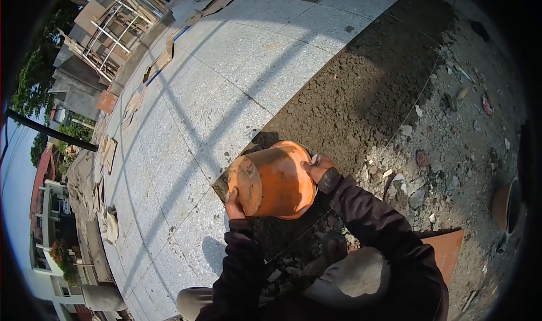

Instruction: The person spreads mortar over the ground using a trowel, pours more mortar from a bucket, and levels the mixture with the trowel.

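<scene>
An orange bucket, smeared with mud, is tipped on its side between my hands, its mouth turned to the right and away from view. My left hand grips it at the muddy base. The fingers of my right hand are closed on its rim. Whatever is inside the bucket is hidden. Beneath and beyond it lies a strip of dark, crumbly wet mortar, bordered on the left by pale speckled floor tiles.
A taut string runs along the mortar's right side. Rubble covers the ground beyond it. A second bucket stands at the far right, near a flat orange-brown board. Wooden frames are stacked at upper left.
</scene>
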